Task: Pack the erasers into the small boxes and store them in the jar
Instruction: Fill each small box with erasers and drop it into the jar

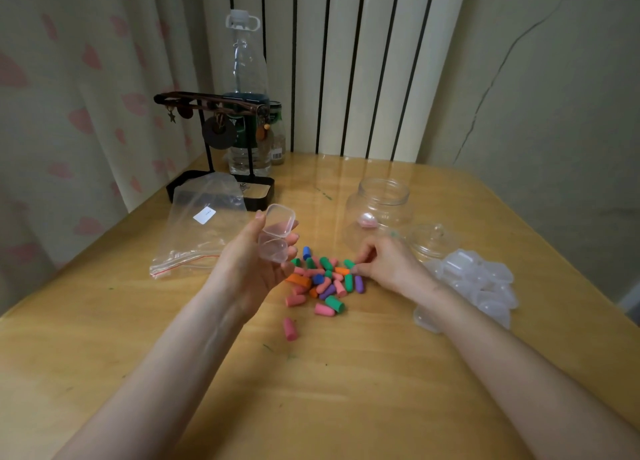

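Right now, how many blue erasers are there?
2. One blue eraser sits at the far edge of the pile; the other blue eraser lies in its middle. More may hide underneath.

Near desk [311, 390] free, open approach. Centre: eraser pile [322, 281]. Jar [379, 205] far right, box heap [478, 283] right, bag [201, 231] left.

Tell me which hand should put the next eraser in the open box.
Right: the right hand pinches a green eraser at the edge of the pile, while the left hand holds the open box.
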The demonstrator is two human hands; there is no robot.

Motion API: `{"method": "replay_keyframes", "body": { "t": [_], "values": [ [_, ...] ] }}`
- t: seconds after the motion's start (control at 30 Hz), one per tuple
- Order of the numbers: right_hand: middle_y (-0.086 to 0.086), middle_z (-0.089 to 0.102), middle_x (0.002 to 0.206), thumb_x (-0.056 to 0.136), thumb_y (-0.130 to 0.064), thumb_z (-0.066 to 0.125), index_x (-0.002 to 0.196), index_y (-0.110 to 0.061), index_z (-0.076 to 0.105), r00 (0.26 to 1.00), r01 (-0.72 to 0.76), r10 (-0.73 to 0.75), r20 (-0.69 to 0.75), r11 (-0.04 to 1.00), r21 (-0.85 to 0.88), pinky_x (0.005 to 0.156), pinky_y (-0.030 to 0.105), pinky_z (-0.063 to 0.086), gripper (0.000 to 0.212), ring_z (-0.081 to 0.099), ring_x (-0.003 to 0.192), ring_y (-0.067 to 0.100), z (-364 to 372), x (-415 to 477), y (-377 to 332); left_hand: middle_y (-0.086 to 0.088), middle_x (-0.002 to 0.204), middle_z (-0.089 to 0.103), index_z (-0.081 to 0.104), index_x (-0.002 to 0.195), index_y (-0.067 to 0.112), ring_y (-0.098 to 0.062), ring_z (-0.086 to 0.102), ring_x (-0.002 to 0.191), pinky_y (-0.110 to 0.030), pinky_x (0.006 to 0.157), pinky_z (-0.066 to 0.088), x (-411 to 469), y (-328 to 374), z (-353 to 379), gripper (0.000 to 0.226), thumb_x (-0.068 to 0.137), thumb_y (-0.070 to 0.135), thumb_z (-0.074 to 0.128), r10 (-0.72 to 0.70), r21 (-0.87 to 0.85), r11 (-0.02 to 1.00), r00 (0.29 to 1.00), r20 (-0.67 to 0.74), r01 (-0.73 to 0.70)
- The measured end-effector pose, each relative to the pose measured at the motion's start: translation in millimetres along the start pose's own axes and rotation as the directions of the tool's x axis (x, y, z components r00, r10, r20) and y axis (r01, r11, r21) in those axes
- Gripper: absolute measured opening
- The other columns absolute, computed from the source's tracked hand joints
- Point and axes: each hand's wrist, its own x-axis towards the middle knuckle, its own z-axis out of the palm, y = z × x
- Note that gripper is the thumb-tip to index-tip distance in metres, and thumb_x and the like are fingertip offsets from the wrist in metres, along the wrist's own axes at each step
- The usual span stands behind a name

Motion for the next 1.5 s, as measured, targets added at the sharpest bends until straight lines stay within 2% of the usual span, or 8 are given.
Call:
{"method": "replay_keyframes", "body": {
  "t": [0.17,0.3,0.4,0.7,0.87,0.97,1.23,1.5],
  "values": [
    [-0.005,0.062,0.085,0.075,-0.002,0.075,0.088,-0.016,0.068,0.986,0.165,-0.158,-0.055,0.969,0.183,0.071,0.014,0.047,0.021,0.057,0.077,0.007,-17.9,-9.7,-0.4,-0.005,0.07,0.059,0.06,0.109,0.002,-0.009,0.053,0.046,-0.017,0.041,0.045,-0.2,-0.7,2.8,0.044,0.1,0.035,0.034,-0.005,-0.048,0.999,1.0,-0.001,0.005],
    [-0.012,0.051,0.087,0.08,0.0,0.067,0.094,-0.02,0.071,0.913,0.395,-0.373,0.169,0.909,-0.131,0.078,0.015,0.045,0.025,0.052,0.084,0.007,-6.6,-12.6,-1.7,-0.007,0.066,0.057,0.062,0.103,-0.001,-0.009,0.051,0.044,-0.017,0.038,0.045,-1.9,0.4,4.2,0.045,0.101,0.033,0.033,-0.025,-0.087,0.996,1.0,0.015,0.026],
    [-0.002,0.053,0.096,0.084,-0.003,0.06,0.104,-0.019,0.067,0.892,0.44,-0.378,0.25,0.853,-0.281,0.082,0.035,0.048,0.027,0.052,0.092,0.019,-4.6,-11.1,-4.9,-0.006,0.061,0.056,0.062,0.102,-0.002,-0.008,0.051,0.043,-0.016,0.038,0.045,-4.4,0.1,6.0,0.045,0.101,0.032,0.033,-0.047,-0.103,0.993,0.998,0.045,0.052],
    [-0.005,0.041,0.089,0.084,-0.022,0.059,0.102,-0.018,0.059,0.815,0.568,-0.374,0.443,0.664,-0.485,0.068,0.031,0.037,0.019,0.043,0.085,0.015,-21.8,-4.4,-26.7,-0.003,0.063,0.057,0.064,0.101,0.003,-0.008,0.045,0.042,-0.014,0.035,0.036,-8.0,-7.1,9.0,0.045,0.1,0.034,0.031,-0.165,-0.054,0.984,0.984,0.065,0.168],
    [-0.007,0.056,0.078,0.078,-0.014,0.068,0.081,-0.02,0.059,0.947,0.314,-0.313,0.078,0.949,-0.002,0.064,0.022,0.045,0.012,0.053,0.074,0.011,-46.6,-15.0,-29.7,-0.004,0.086,0.065,0.061,0.109,0.009,-0.012,0.056,0.068,-0.018,0.051,0.045,-5.3,-14.8,12.0,0.042,0.101,0.037,0.03,-0.153,-0.067,0.986,0.988,0.032,0.155],
    [0.002,0.063,0.071,0.079,-0.006,0.068,0.074,-0.017,0.059,0.988,0.142,-0.154,-0.026,0.815,0.562,0.058,0.024,0.048,0.015,0.057,0.062,0.01,-45.3,-35.8,-50.3,-0.008,0.095,0.069,0.059,0.11,0.009,-0.017,0.066,0.075,-0.023,0.066,0.051,-6.4,-21.6,19.8,0.036,0.101,0.031,0.033,-0.132,-0.149,0.979,0.989,0.065,0.14],
    [-0.005,0.057,0.041,0.064,-0.027,0.066,0.062,-0.013,0.062,0.993,-0.049,0.089,-0.075,0.906,0.421,0.072,0.047,0.056,0.014,0.061,0.046,0.013,-1.3,-43.7,-66.6,-0.008,0.098,0.066,0.059,0.115,0.015,-0.016,0.059,0.074,-0.026,0.068,0.045,-14.9,-37.2,30.3,0.034,0.101,0.028,0.031,-0.049,-0.116,0.991,0.988,0.148,0.067],
    [-0.001,0.062,0.057,0.078,-0.007,0.074,0.071,-0.014,0.067,0.988,-0.145,0.107,0.109,0.876,0.46,0.045,0.016,0.044,0.013,0.054,0.039,0.004,-24.5,-39.0,-59.1,-0.011,0.113,0.064,0.059,0.113,0.01,-0.019,0.061,0.097,-0.03,0.093,0.046,-12.1,-35.7,26.5,0.034,0.101,0.03,0.034,-0.04,-0.088,0.995,0.992,0.121,0.051]
  ]
}}
